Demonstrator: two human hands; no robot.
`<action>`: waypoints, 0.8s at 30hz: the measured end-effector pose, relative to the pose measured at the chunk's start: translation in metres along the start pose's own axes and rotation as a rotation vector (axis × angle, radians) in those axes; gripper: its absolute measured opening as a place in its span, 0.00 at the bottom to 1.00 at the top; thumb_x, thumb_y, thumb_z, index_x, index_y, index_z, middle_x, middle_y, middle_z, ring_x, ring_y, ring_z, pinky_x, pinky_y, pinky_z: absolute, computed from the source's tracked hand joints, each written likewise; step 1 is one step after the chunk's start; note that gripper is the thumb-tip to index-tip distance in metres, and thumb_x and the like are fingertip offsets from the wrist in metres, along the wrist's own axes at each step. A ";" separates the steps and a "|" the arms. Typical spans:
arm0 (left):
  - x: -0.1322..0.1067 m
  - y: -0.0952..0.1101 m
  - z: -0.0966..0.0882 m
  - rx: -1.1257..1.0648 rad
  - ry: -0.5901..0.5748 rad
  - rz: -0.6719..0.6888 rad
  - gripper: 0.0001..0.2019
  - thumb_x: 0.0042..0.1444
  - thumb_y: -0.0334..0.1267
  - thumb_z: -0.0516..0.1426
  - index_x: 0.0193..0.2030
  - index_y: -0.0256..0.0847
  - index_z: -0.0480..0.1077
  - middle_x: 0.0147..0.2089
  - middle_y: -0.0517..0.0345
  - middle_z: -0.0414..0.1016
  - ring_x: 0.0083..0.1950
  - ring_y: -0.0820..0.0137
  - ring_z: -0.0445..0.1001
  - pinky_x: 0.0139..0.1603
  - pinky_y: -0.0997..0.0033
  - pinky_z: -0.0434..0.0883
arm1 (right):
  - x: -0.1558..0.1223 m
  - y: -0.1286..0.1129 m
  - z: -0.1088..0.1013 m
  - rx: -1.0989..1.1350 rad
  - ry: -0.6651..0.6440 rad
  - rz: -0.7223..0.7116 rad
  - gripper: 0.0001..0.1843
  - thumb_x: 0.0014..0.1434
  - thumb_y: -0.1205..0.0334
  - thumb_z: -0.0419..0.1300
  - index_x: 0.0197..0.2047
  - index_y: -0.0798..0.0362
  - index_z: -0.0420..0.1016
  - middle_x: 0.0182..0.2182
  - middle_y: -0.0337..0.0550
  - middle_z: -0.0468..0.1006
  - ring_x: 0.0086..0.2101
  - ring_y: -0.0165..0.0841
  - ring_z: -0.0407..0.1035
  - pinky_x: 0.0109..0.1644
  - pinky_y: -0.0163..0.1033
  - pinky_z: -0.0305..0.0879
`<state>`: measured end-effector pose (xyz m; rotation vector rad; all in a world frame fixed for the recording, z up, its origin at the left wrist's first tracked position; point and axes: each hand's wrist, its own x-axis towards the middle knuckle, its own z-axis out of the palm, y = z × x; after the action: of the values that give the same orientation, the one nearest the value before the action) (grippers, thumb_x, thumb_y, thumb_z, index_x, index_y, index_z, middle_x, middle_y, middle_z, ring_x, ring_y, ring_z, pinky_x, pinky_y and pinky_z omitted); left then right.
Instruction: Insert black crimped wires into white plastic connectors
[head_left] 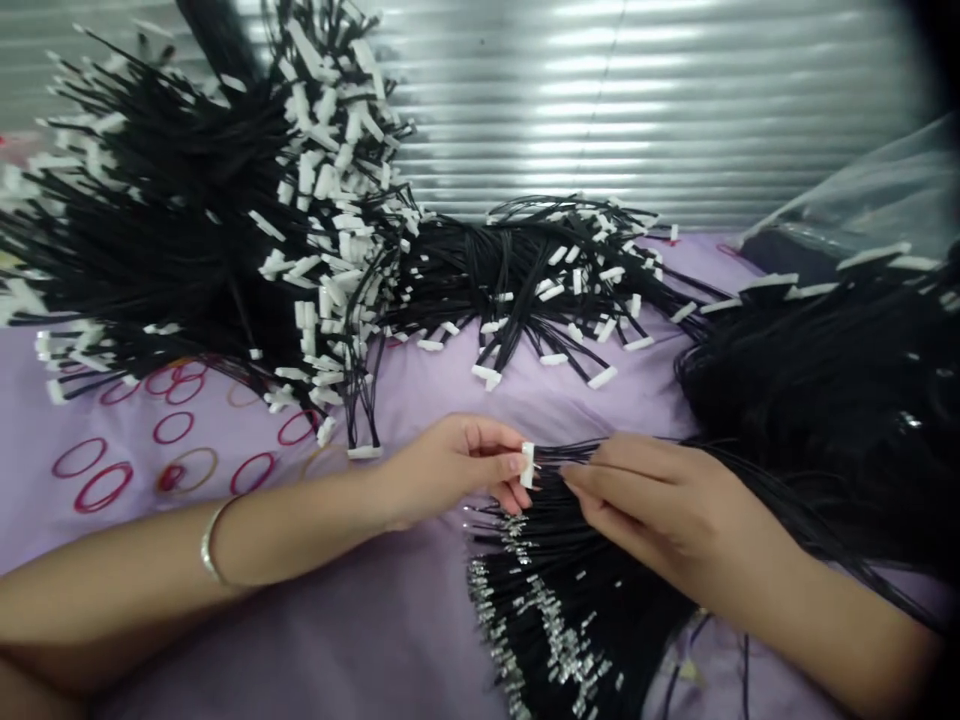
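Observation:
A small white plastic connector housing [528, 466] is pinched between the thumb and fingers of my left hand [457, 460]. Several black wires run from its right side. Close by on the right, my right hand [660, 495] has its thumb and forefinger pressed together on a black wire [553, 466], whose metal tip points at the housing. Whether that tip is inside the housing I cannot tell. Beneath both hands spreads a fan of loose black wires [600, 620] with bare silvery crimped terminals facing left.
A big heap of black cables with white connectors [187, 200] stands at the back left. A tied bundle [480, 260] lies behind my hands, and dark cables [840, 400] pile up at right. Rubber bands [103, 487] lie on the purple cloth [360, 640]. Ridged metallic sheeting [637, 110] rises behind.

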<state>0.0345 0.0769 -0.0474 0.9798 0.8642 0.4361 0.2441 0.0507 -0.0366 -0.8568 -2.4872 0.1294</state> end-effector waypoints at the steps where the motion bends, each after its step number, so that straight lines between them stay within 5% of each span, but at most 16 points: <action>1: 0.000 0.000 0.000 0.001 -0.002 -0.002 0.08 0.54 0.37 0.57 0.34 0.33 0.69 0.26 0.61 0.73 0.26 0.83 0.72 0.31 0.84 0.70 | 0.000 0.001 0.000 -0.008 -0.006 -0.011 0.08 0.60 0.70 0.53 0.36 0.58 0.74 0.23 0.40 0.68 0.25 0.27 0.61 0.25 0.33 0.58; 16: 0.001 0.000 0.000 -0.022 -0.028 0.018 0.08 0.54 0.36 0.57 0.34 0.31 0.69 0.25 0.61 0.72 0.26 0.83 0.72 0.31 0.85 0.70 | 0.001 -0.003 0.010 0.071 0.151 0.156 0.04 0.57 0.70 0.56 0.35 0.56 0.72 0.27 0.40 0.73 0.28 0.25 0.65 0.32 0.31 0.64; 24: 0.001 0.002 0.002 0.066 -0.007 0.014 0.07 0.55 0.34 0.56 0.35 0.32 0.70 0.26 0.61 0.73 0.27 0.84 0.72 0.31 0.85 0.70 | 0.001 -0.004 0.016 0.104 0.100 0.171 0.05 0.58 0.69 0.55 0.35 0.57 0.73 0.28 0.41 0.74 0.29 0.27 0.66 0.34 0.33 0.64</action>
<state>0.0368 0.0772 -0.0453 1.0476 0.8700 0.4177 0.2333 0.0493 -0.0484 -1.0054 -2.2916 0.2653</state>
